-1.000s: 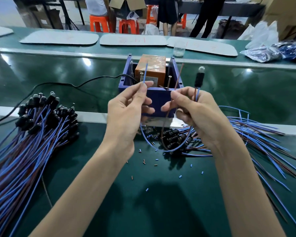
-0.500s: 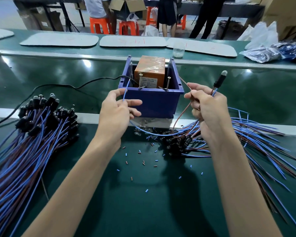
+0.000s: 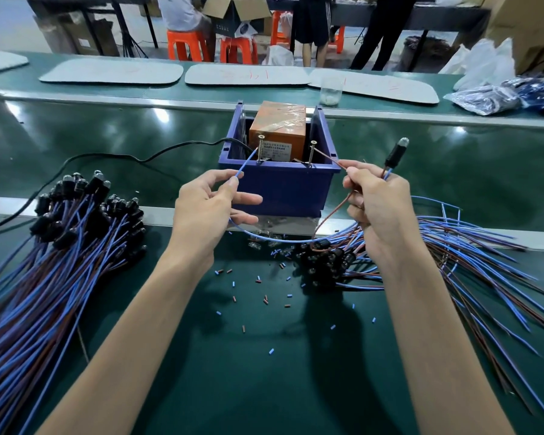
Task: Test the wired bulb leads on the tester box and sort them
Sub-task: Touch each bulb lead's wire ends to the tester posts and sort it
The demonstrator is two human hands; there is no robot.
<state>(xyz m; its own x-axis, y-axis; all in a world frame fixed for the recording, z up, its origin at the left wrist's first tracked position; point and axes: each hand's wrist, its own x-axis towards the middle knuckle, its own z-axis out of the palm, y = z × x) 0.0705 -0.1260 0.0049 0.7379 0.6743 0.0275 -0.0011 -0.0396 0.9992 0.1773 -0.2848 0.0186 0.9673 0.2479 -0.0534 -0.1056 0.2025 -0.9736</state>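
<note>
The tester box [image 3: 283, 186] is a blue plastic bin holding an orange block, with two upright screws at its front rim. My left hand [image 3: 206, 208] pinches the blue wire [image 3: 245, 163] of one lead, its bare tip at the left screw [image 3: 260, 149]. My right hand [image 3: 377, 202] pinches the brown wire [image 3: 330, 158], whose tip reaches the right screw [image 3: 311, 152]. The same hand holds the black bulb holder [image 3: 395, 153] upright; its clear bulb looks unlit.
A heap of wired bulbs [image 3: 60, 240] lies at the left, another heap [image 3: 437, 255] at the right under my right wrist. Cut insulation bits [image 3: 264, 296] dot the green mat. A black cable [image 3: 107, 158] runs left from the box. People and orange stools stand behind.
Both hands moved the wire ends forward and apart: the blue tip now meets the left screw and the brown tip the right screw. The bulb holder stays raised in my right hand.
</note>
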